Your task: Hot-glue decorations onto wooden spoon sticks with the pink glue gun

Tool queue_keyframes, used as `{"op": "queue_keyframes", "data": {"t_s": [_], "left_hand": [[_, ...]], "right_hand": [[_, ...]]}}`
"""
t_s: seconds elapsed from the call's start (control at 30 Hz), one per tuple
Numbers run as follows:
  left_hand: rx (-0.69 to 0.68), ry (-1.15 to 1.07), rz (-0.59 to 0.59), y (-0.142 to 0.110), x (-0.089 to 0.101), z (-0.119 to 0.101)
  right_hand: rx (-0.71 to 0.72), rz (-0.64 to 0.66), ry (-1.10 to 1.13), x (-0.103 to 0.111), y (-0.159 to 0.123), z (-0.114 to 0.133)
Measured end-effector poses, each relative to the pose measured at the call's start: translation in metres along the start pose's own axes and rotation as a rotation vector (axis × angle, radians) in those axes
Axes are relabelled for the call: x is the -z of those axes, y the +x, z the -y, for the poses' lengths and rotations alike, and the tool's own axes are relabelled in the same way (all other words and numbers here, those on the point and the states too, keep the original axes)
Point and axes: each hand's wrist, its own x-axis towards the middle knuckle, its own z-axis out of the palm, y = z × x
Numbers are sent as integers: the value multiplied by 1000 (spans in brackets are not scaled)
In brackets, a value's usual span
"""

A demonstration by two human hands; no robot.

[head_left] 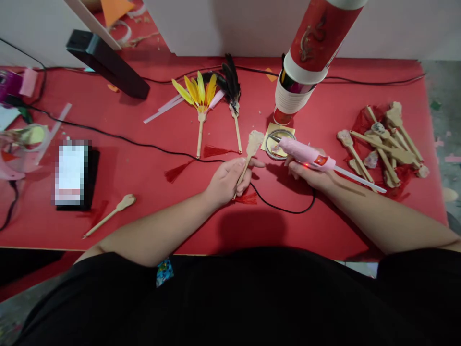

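Note:
Between the fingers of my left hand [229, 179] is a thin wooden stick with a flat, pale, wider head [255, 141], tilted up, a red tassel [247, 198] hanging under the hand. My right hand [306, 172] is wrapped round a pink hot glue gun [306, 153]. Its metal nozzle points left, a short way from the stick's head. A clear glue stick [360, 179] juts from its back, and a red light glows on it. Beneath the nozzle, a round ring-shaped item [268, 148] lies on yellow paper [290, 128].
Beyond my hands lie a stick with yellow feathers [200, 117] and one with black feathers [235, 120]. Stacked paper cups [293, 96] stand behind the glue gun. A pile of wooden sticks [385, 149] is at right. A phone [72, 175], a loose stick [108, 216] and a black cable [144, 142] lie left.

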Motion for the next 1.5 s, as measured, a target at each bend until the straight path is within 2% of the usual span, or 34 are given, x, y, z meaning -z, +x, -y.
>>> {"op": "queue_keyframes", "data": {"t_s": [0.17,0.4,0.5,0.67,0.83,0.93,1.1,1.27,1.37,1.5], "left_hand": [[10,106,1,-4,-5,-2],[-16,191,17,-5,-9,-8],[-20,218,26,-6,-8,-7],[-21,168,79,-8,-5,2],[-13,148,104,-8,-5,3],[3,130,59,-8,-6,1],[-12,-28,-92,0,-4,2],[-18,-86,-233,10,-2,1],[-59,-73,-249,11,-4,2],[-83,4,-201,9,-5,3]], "right_hand": [[57,51,-205,-4,-2,14],[75,63,-310,-5,6,15],[120,77,-318,-1,8,13],[162,20,-357,-1,9,9],[73,-35,-280,-4,6,4],[102,10,-154,-2,5,3],[114,64,-3,2,6,8],[110,61,-43,1,2,21],[108,57,-105,1,-1,22],[203,28,-108,3,-1,13]]}}
